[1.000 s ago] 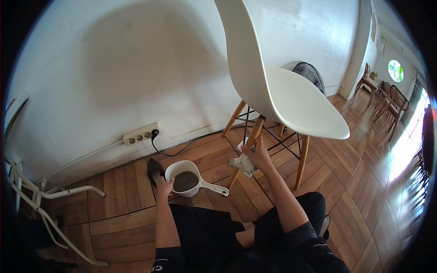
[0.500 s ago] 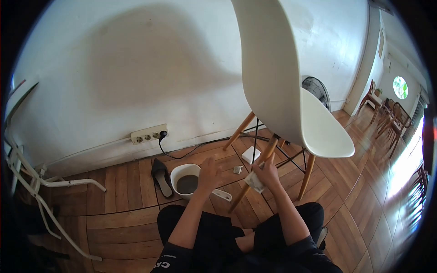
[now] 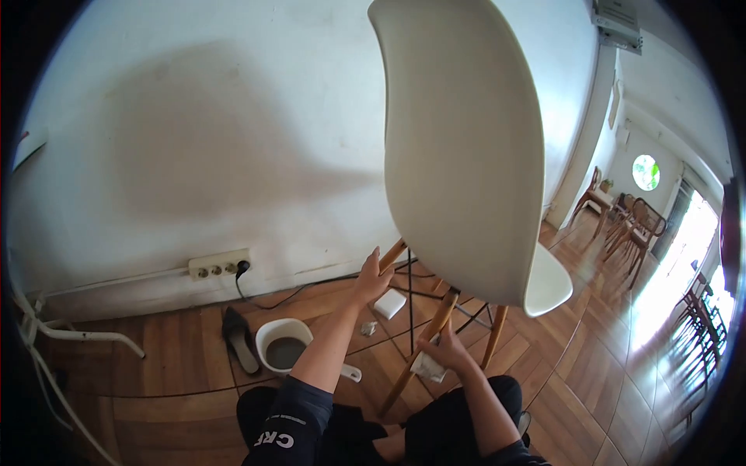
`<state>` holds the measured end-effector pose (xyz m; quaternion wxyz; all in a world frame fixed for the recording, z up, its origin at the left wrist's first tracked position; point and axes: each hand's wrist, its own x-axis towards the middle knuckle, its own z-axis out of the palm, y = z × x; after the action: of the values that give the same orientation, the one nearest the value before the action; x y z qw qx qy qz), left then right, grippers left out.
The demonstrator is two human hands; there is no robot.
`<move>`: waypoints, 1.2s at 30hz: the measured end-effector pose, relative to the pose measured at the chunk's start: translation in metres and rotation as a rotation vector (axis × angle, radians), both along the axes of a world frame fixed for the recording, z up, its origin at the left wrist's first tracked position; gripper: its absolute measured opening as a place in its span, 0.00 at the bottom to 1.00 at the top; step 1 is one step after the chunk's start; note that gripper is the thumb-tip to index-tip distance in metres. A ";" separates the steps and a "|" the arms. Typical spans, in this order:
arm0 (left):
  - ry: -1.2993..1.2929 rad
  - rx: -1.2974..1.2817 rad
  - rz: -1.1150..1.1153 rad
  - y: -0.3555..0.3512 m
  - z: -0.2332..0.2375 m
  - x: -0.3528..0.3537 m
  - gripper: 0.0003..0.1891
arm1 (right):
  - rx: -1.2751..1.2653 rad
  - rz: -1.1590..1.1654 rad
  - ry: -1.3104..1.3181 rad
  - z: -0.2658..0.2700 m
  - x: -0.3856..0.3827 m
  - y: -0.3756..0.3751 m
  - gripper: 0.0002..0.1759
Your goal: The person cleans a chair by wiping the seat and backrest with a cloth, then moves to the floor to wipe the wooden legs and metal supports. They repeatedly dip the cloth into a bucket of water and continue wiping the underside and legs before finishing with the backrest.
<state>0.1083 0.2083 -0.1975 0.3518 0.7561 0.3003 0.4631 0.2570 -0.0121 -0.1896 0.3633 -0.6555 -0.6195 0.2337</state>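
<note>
A white shell chair (image 3: 466, 155) with wooden legs stands before me, its back towards me. My left hand (image 3: 372, 280) is closed around the upper part of its left wooden leg (image 3: 393, 254). Lower down, my right hand (image 3: 446, 348) is closed on a crumpled whitish cloth (image 3: 428, 367) against the nearest wooden leg (image 3: 402, 390); some of its fingers are hidden. To the left of my left forearm sits a white dipper (image 3: 264, 334) holding murky greyish water (image 3: 286, 351), its handle pointing right.
A dark pointed shoe (image 3: 239, 342) lies left of the dipper. A white box-like object (image 3: 390, 304) and a small crumpled scrap (image 3: 368, 328) are on the floor. A power strip (image 3: 220, 266) with a plugged black cable runs along the wall. A white metal frame (image 3: 89, 335) stands at left.
My left hand has moved from above the dipper, up and right, onto the chair's left leg. My right hand keeps the cloth at the near leg. The view has shifted right.
</note>
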 end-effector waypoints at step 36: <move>0.233 0.035 0.359 -0.039 0.003 -0.012 0.16 | -0.367 -0.152 -0.654 0.080 -0.001 -0.060 0.35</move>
<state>0.0967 0.1694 -0.1946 0.2134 0.7448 0.4607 0.4330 0.2557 -0.0719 -0.1094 0.0396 -0.7937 -0.6000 0.0916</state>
